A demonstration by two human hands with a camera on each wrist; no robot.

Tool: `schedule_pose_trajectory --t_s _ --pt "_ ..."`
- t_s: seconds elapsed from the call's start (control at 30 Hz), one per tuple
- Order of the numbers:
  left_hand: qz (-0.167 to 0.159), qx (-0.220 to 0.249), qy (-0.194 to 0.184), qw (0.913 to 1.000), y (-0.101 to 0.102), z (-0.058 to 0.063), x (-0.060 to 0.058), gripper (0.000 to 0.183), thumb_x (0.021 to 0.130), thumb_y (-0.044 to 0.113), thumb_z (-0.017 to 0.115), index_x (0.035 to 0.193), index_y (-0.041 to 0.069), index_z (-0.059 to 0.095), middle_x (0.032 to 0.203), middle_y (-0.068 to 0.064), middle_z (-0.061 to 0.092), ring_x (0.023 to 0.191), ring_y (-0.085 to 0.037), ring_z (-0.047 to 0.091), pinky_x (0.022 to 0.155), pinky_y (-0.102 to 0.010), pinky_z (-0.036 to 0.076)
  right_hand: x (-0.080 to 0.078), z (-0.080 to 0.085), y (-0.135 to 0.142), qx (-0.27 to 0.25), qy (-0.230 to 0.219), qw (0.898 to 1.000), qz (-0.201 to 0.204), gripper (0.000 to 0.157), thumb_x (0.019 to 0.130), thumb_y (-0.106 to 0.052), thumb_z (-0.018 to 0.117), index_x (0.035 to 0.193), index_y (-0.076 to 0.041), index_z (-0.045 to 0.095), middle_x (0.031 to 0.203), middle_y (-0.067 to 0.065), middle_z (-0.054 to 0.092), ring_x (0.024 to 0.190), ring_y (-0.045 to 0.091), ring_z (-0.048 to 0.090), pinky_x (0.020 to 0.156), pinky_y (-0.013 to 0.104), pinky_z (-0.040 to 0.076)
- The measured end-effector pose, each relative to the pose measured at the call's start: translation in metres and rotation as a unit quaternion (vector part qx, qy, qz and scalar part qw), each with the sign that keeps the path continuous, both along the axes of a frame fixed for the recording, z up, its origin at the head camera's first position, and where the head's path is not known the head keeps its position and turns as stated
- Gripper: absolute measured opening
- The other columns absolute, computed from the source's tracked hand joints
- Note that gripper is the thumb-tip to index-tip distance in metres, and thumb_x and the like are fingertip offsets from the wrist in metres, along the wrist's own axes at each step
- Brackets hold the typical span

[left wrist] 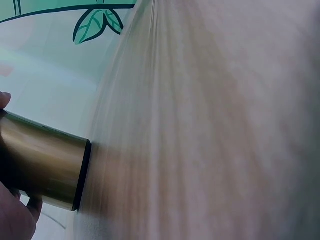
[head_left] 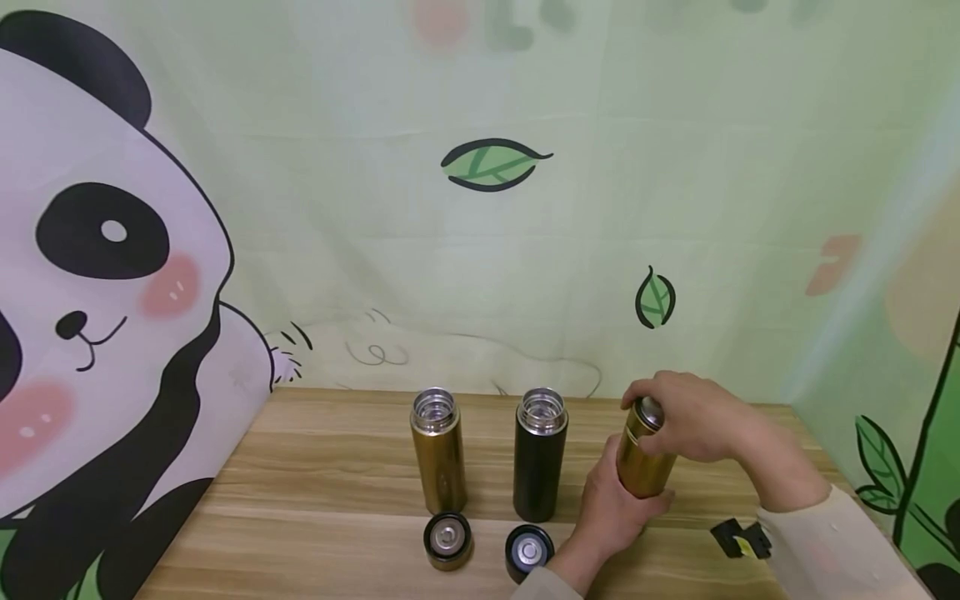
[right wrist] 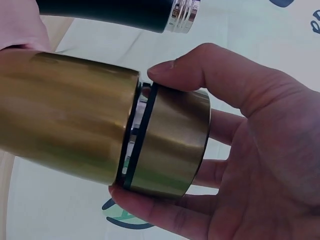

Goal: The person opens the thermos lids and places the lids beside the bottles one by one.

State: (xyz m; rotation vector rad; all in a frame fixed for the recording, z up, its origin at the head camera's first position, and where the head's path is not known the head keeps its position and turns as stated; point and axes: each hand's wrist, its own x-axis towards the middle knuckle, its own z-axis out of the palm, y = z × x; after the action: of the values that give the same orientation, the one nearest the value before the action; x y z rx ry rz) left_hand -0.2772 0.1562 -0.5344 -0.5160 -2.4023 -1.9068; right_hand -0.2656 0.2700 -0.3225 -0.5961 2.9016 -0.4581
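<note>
My left hand [head_left: 609,504] grips a gold thermos bottle [head_left: 643,471] around its body, at the right of the table. The fingers of my right hand [head_left: 701,417] hold the bottle's gold lid [right wrist: 172,142] from above. In the right wrist view, a narrow gap with shiny metal shows between lid and bottle body. To the left stand an uncapped gold thermos [head_left: 441,467] and an uncapped black thermos [head_left: 537,475], both upright. The left wrist view is mostly blocked by a sleeve [left wrist: 200,130], with the bottle's lower end at its left edge.
A gold-sided lid [head_left: 448,542] lies upside down in front of the uncapped gold thermos. A dark lid [head_left: 528,552] lies before the black one, partly behind my left sleeve. A small black object [head_left: 738,540] is by my right sleeve. A printed cloth [head_left: 360,208] hangs behind the wooden table [head_left: 322,483].
</note>
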Motion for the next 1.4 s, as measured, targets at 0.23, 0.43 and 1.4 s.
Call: schedule_pose_trajectory --t_s 0.23,0.43,1.4 --pt "-0.003 -0.003 -0.003 1.0000 0.000 -0.001 0.000 0.070 0.079 0.035 0.088 0.135 0.041 0.046 0.119 0.019 0.063 0.101 0.000 0.059 0.091 -0.026 0.050 0.002 -0.003 0.002 0.004 0.014 1.000 0.008 0.050 0.077 -0.016 0.081 0.126 -0.016 0.069 0.108 0.007 0.065 0.091 0.021 0.062 0.074 0.038 0.054" --pt "-0.004 -0.003 0.002 1.0000 0.000 -0.001 0.000 0.070 0.079 0.034 0.087 0.136 0.040 0.046 0.120 0.018 0.063 0.101 0.000 0.059 0.091 -0.026 0.050 0.002 -0.005 0.003 0.000 0.023 1.000 0.018 0.053 0.076 -0.016 0.081 0.127 -0.018 0.069 0.107 0.005 0.063 0.089 0.020 0.059 0.073 0.036 0.053" --pt "-0.001 -0.006 0.006 1.0000 -0.002 0.000 0.000 0.070 0.077 0.034 0.089 0.133 0.038 0.048 0.113 0.017 0.063 0.096 -0.001 0.059 0.088 -0.025 0.050 0.005 0.001 0.023 -0.070 0.044 0.994 0.073 0.049 0.082 -0.011 0.080 0.128 -0.023 0.069 0.122 0.004 0.065 0.100 0.016 0.063 0.082 0.034 0.055"
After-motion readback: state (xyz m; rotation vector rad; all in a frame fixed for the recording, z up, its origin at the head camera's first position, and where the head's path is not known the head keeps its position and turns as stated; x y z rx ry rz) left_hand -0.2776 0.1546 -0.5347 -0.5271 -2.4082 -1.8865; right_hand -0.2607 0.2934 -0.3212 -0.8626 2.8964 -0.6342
